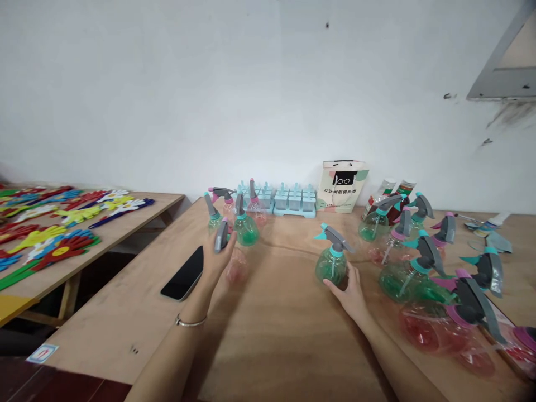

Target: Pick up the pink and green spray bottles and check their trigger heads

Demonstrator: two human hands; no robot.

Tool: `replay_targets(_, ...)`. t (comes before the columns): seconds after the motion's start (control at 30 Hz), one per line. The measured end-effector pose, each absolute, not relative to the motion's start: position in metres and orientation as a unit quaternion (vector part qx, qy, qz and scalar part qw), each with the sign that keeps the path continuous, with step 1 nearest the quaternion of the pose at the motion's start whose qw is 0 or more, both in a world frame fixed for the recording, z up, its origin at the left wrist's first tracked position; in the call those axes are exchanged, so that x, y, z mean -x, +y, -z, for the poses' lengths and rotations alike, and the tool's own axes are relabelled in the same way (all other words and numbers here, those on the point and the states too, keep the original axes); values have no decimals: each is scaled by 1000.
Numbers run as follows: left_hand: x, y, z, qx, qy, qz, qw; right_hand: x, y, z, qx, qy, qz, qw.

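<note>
My left hand (218,258) is wrapped around the grey trigger head of a pink spray bottle (237,269), whose clear round body shows beside my fingers. Just behind it stand two green spray bottles (246,230) and two pink ones (256,215). In my right hand (350,295) is a green spray bottle (326,267) with a grey head and teal nozzle, gripped low on its round body. It is upright at the middle right of the table. Some of my right fingers are hidden behind the bottle.
Several green and pink spray bottles (419,329) crowd the table's right side. A black phone (183,274) lies left of my left hand. Light-blue popsicle molds (294,202) and a paper bag (340,192) stand by the wall. Colourful hand-shaped items (69,251) cover another table.
</note>
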State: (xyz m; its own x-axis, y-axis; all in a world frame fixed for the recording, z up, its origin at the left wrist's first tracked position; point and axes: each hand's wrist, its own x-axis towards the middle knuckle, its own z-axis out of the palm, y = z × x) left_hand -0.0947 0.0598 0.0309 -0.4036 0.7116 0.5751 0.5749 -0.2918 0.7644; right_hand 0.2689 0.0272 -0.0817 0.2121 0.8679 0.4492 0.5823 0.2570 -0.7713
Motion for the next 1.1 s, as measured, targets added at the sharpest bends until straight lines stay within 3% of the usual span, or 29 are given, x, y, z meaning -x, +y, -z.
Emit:
replay_targets(0.5,111,87,4,-480,606,-609,-179,-263,23,86,548,-631,-160,526)
replay_targets(0.63,101,76,13,-514,510,-613,-316,-258,24,89,549,-614,-168,541)
replay_targets(0.7,76,60,15,-569,456,-597,-335,-254,24,89,565,-592,-170,550)
replay_targets(0.73,59,51,14,-601,450,-578,-320,-251,25,89,571,-581,-173,554)
replay_targets(0.8,18,33,11,-699,473,-507,-177,-246,25,88,572,-568,-181,563)
replay_targets(0.93,-62,18,-3,-730,402,-553,14,-242,24,86,539,-579,-214,573)
replay_targets(1.1,-106,33,-10,-686,431,-539,230,-246,17,85,509,-612,-270,541)
